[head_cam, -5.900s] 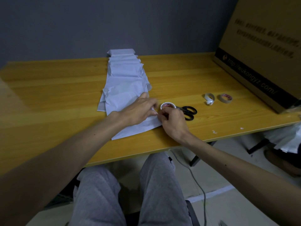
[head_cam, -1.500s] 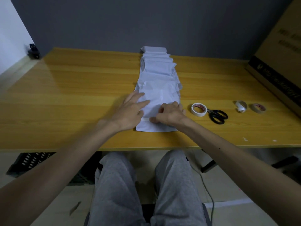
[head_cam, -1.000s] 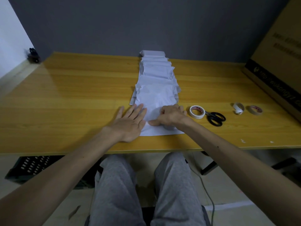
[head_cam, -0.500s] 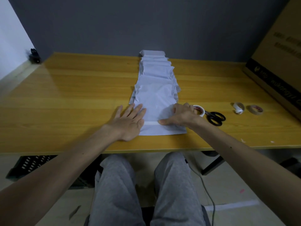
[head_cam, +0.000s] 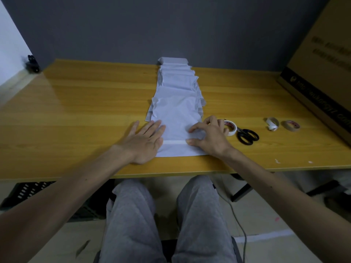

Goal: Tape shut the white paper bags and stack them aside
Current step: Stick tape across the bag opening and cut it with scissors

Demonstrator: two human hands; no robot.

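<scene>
Fingers (head_cam: pixel 196 127) press the nearest white bag (head_cam: pixel 176 118); cardboard box (head_cam: pixel 322 59) print blurred.

Overlapping row of white paper bags (head_cam: pixel 176 103) runs front to back across middle of yellow wooden table (head_cam: pixel 76 111); left hand (head_cam: pixel 141 143) on nearest bag's left edge, right hand (head_cam: pixel 210 138) on its right; rightward: white tape roll (head_cam: pixel 231 127), black-handled scissors (head_cam: pixel 247 137), brown cardboard box (head_cam: pixel 322 73)
</scene>
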